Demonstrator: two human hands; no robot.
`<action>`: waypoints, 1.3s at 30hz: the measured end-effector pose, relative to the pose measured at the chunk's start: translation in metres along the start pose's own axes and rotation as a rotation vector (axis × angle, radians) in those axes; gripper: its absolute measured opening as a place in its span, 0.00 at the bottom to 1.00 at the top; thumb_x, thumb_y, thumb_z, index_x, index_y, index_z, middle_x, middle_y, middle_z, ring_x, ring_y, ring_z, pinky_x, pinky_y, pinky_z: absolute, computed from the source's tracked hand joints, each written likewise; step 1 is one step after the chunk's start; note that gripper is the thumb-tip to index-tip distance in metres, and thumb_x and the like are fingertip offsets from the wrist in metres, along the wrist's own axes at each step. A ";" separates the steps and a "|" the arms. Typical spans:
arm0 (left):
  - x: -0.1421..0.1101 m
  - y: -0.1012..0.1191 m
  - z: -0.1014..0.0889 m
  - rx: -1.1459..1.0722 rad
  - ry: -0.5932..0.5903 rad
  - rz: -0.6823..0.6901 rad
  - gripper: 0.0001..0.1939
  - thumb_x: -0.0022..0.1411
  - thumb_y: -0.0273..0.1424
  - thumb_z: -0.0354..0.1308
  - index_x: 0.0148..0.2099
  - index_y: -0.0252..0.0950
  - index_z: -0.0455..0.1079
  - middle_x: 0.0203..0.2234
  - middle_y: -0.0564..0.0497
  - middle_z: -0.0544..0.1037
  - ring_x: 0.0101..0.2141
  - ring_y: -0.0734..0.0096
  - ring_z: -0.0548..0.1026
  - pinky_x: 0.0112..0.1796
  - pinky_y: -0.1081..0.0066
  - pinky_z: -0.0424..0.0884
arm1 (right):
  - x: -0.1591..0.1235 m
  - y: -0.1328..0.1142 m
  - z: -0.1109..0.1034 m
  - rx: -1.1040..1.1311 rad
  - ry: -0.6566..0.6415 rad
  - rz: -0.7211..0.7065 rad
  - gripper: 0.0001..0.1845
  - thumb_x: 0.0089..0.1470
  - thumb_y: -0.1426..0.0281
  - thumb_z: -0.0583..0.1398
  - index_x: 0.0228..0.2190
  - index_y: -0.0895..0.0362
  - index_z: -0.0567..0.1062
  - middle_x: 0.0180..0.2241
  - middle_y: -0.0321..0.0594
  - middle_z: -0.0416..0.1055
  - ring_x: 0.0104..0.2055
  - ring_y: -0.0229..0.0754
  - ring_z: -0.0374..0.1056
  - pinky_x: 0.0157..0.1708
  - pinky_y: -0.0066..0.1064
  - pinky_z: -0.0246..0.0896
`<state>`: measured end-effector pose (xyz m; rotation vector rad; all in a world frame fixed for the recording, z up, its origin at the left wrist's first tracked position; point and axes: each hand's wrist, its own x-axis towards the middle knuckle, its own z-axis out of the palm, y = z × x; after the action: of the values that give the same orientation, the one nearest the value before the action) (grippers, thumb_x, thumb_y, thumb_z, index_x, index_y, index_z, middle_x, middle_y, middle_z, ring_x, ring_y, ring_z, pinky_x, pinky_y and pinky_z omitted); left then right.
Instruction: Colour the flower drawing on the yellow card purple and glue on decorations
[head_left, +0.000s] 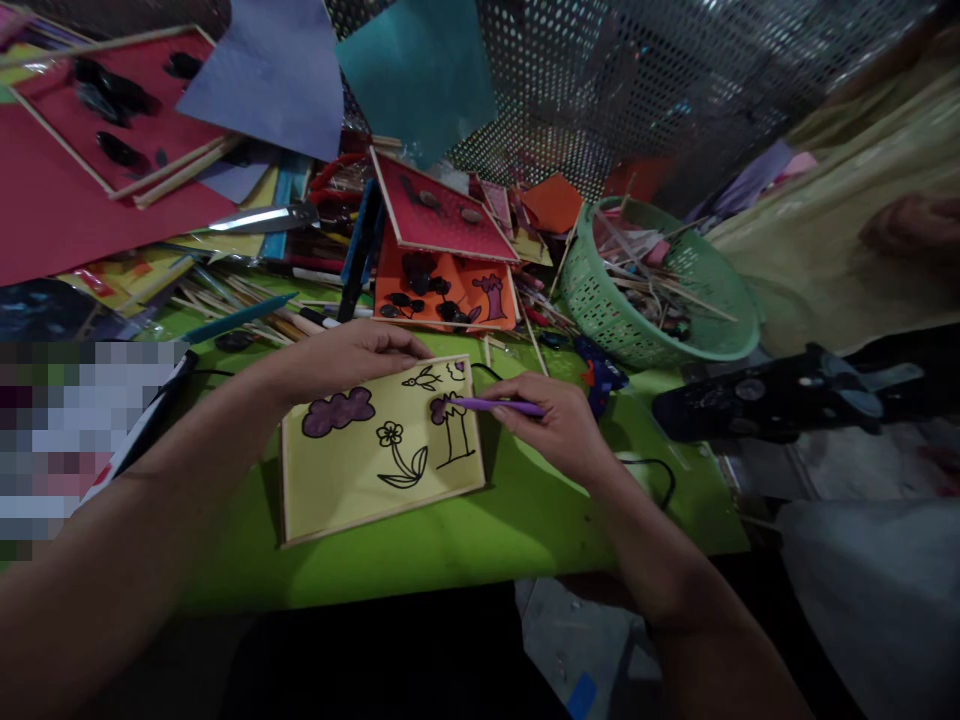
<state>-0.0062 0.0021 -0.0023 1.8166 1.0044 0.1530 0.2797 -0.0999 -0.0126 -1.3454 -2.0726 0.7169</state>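
Observation:
My right hand (553, 418) grips a purple marker (517, 407), its tip on a tree drawing whose crown is partly coloured purple. The drawing is on a yellow card (330, 490) with thin wooden strips along its edges. Also drawn on the card in black are a flower (390, 434), a bird (421, 379) and a cloud (337, 411) filled with purple. Across the card's upper edge lies my left hand (367, 348), fingers stretched out and holding nothing. The card lies slightly tilted on a green tabletop (360, 575).
Behind the card are red framed panels (450, 205), an orange panel (487, 295), scissors (262, 218) and loose sticks. A green basket (645, 320) of scraps stands right, near a blue glue gun (600, 375) and a black cylindrical object (735, 408). Another person's hand (915, 230) shows far right.

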 end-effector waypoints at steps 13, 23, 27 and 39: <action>-0.001 0.002 0.001 -0.031 0.004 -0.002 0.22 0.67 0.42 0.57 0.57 0.41 0.81 0.49 0.45 0.85 0.46 0.58 0.82 0.46 0.65 0.78 | 0.000 -0.003 0.000 0.029 -0.002 0.029 0.09 0.64 0.71 0.64 0.43 0.50 0.85 0.39 0.38 0.84 0.38 0.42 0.77 0.40 0.35 0.70; 0.001 -0.003 0.000 -0.015 -0.006 0.026 0.23 0.68 0.43 0.56 0.58 0.39 0.80 0.49 0.45 0.85 0.46 0.60 0.82 0.47 0.66 0.77 | -0.001 0.000 0.000 0.024 -0.054 -0.018 0.08 0.63 0.73 0.65 0.43 0.53 0.85 0.37 0.37 0.84 0.35 0.39 0.76 0.36 0.31 0.65; 0.001 -0.002 0.001 -0.027 0.000 0.019 0.23 0.67 0.43 0.56 0.57 0.41 0.81 0.51 0.46 0.85 0.49 0.58 0.81 0.49 0.65 0.77 | 0.000 -0.002 0.000 0.032 -0.072 -0.041 0.08 0.63 0.73 0.65 0.43 0.54 0.85 0.37 0.37 0.84 0.34 0.38 0.76 0.35 0.30 0.64; 0.001 -0.004 0.000 -0.020 0.023 0.033 0.21 0.68 0.42 0.56 0.56 0.41 0.81 0.48 0.46 0.85 0.43 0.62 0.83 0.44 0.68 0.77 | 0.000 -0.002 0.000 0.031 -0.072 -0.030 0.09 0.63 0.72 0.65 0.43 0.53 0.85 0.38 0.38 0.84 0.36 0.39 0.77 0.37 0.30 0.64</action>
<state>-0.0082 0.0033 -0.0061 1.8176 0.9863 0.2034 0.2791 -0.1009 -0.0112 -1.2867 -2.1235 0.7923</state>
